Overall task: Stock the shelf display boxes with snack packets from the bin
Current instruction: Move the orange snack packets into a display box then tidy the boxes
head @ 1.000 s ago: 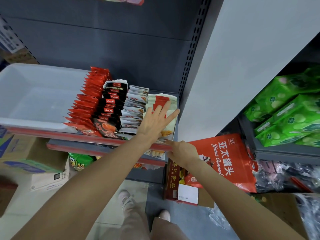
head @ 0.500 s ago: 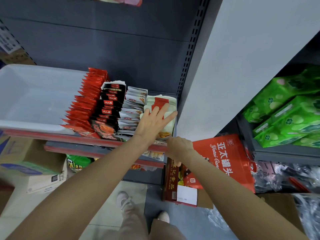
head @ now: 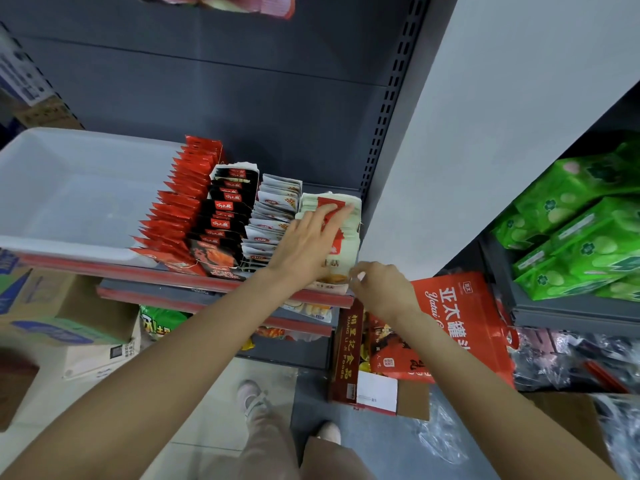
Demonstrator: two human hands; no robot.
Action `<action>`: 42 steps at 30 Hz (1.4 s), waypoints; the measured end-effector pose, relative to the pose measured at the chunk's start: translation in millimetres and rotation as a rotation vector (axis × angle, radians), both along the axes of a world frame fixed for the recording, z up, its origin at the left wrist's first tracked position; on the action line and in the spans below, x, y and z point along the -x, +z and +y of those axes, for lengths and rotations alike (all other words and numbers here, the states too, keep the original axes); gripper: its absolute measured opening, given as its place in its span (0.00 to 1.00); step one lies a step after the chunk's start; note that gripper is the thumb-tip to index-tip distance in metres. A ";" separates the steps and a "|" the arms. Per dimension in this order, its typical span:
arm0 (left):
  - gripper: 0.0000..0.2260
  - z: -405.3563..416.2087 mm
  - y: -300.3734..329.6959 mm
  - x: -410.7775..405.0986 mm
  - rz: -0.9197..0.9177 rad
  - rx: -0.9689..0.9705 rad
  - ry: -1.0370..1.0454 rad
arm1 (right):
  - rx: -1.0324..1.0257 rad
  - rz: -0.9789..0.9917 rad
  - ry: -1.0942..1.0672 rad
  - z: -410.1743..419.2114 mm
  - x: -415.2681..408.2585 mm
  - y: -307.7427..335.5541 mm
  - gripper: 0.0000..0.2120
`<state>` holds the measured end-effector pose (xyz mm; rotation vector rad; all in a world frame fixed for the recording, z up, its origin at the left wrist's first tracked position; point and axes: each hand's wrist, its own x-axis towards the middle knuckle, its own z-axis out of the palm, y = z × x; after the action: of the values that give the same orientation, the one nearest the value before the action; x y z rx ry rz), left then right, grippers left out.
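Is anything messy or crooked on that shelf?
A little. The black packets lean at mixed angles, not in a neat row like the red packets beside them. The left hand lies on the cream packets at the right end.

We note a translucent white plastic bin (head: 69, 202) at left of frame. Beside it, four packet rows: solid red foil packets (head: 180, 209), black packets with red labels (head: 227, 209), white packets with red logos (head: 273, 216), cream packets with red panels (head: 343, 220). Bright green patterned bags (head: 581, 220) at right; orange-red carrier bag with white lettering (head: 460, 317) lower right.
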<state>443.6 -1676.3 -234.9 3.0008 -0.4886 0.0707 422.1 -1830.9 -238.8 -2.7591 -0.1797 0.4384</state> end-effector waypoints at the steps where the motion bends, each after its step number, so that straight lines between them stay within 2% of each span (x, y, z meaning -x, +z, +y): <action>1: 0.49 1.1 2.8 1.2 0.006 0.003 0.032 | -0.091 -0.024 -0.074 -4.0 -0.9 2.5 0.09; 3: 0.47 2.0 1.4 4.0 -0.021 -0.078 0.053 | -0.258 -0.008 -0.181 -7.2 -6.0 1.8 0.10; 5: 0.44 0.3 -4.7 7.5 -0.014 -0.102 0.044 | -0.406 0.095 -0.213 -3.7 -11.1 0.6 0.20; 7: 0.42 -1.8 -8.5 9.3 0.018 -0.093 0.039 | -0.539 0.153 -0.160 3.4 -11.7 -0.8 0.28; 9: 0.44 -1.7 -4.5 10.3 0.081 -0.053 0.026 | -0.616 0.129 -0.093 10.9 -8.5 -4.3 0.32; 11: 0.46 1.7 1.5 10.8 0.218 0.145 0.044 | -0.726 0.119 -0.136 16.4 -5.9 -8.0 0.34; 14: 0.47 2.8 9.0 7.3 0.328 0.637 0.258 | -0.855 0.142 -0.209 27.5 -3.7 -7.3 0.42; 17: 0.44 -1.3 12.0 3.8 0.371 0.719 0.357 | -0.902 0.175 -0.214 35.6 4.4 -8.0 0.46; 21: 0.41 1.2 20.2 -0.6 0.436 0.854 0.340 | -0.962 0.207 -0.195 23.4 2.8 -9.8 0.42; 25: 0.38 -7.7 27.8 -12.0 0.440 0.759 0.339 | -1.005 0.227 -0.149 26.3 0.3 -10.0 0.40; 28: 0.34 -9.3 30.4 -14.7 0.363 0.859 0.370 | -1.028 0.250 -0.188 21.5 -6.8 -8.6 0.40; 29: 0.31 -5.7 30.0 -16.2 0.318 0.832 0.339 | -1.053 0.247 -0.232 18.9 -14.7 -5.8 0.38; 31: 0.24 2.6 27.8 -19.7 0.235 0.563 0.253 | -1.104 0.222 -0.319 15.3 -35.8 -1.6 0.35; 34: 0.24 14.7 19.8 -27.4 0.200 0.141 0.135 | -1.093 0.240 -0.372 21.5 -59.8 -3.8 0.30; 37: 0.25 18.7 10.5 -24.7 0.291 0.106 0.108 | -1.089 0.210 -0.322 33.5 -61.1 -12.5 0.28; 42: 0.25 15.4 8.9 -8.9 0.223 0.080 0.122 | -1.039 0.165 -0.297 35.5 -64.5 -15.9 0.31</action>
<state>452.5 -1660.9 -226.0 2.9088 -0.2729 -0.2273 486.6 -1795.4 -254.8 -1.6855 0.0462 0.3466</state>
